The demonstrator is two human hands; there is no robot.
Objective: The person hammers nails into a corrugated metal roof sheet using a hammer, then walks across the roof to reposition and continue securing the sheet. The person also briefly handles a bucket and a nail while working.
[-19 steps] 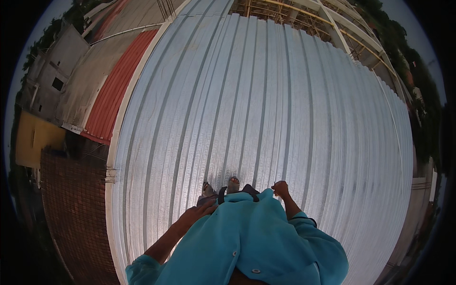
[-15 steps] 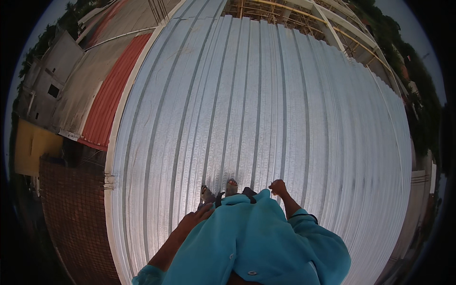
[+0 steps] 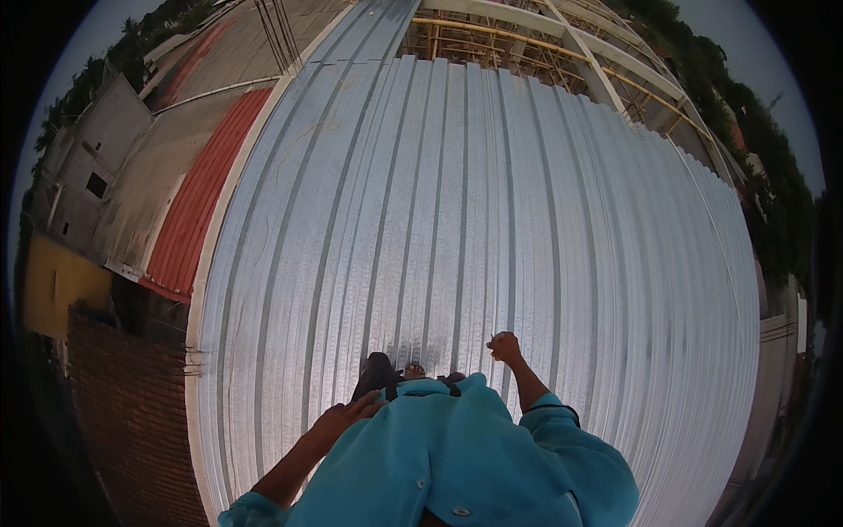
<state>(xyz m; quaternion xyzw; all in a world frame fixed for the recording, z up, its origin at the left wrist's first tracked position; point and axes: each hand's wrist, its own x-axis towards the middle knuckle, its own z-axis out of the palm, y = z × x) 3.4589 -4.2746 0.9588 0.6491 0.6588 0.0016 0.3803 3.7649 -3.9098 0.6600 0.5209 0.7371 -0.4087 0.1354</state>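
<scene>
Ribbed silvery metal sheeting [image 3: 421, 202] spreads out under and ahead of me. My left hand [image 3: 349, 416] rests against the side of my blue-green shirt [image 3: 395, 457], near the top of my dark-trousered left leg [image 3: 376, 373]. Its fingers are stretched out and hold nothing. Out in front of my body on the right, my right hand [image 3: 504, 346] is closed above the sheeting. A tiny bit of something may poke out by its thumb, too small to name. One sandalled foot [image 3: 414, 371] shows on the metal.
A pale parapet [image 3: 230, 171] edges the sheeting on the left, with a lower red corrugated roof [image 3: 206, 198] and a brick wall [image 3: 132, 413] beyond. Past the jagged far edge lies an open frame of concrete beams [image 3: 593, 75] and poles. Thin rods [image 3: 277, 35] stand upright at the far left.
My left leg has come up and forward, so its knee shows and that foot is hidden. My right hand has moved slightly forward and left. The sheeting's far edge sits lower in view.
</scene>
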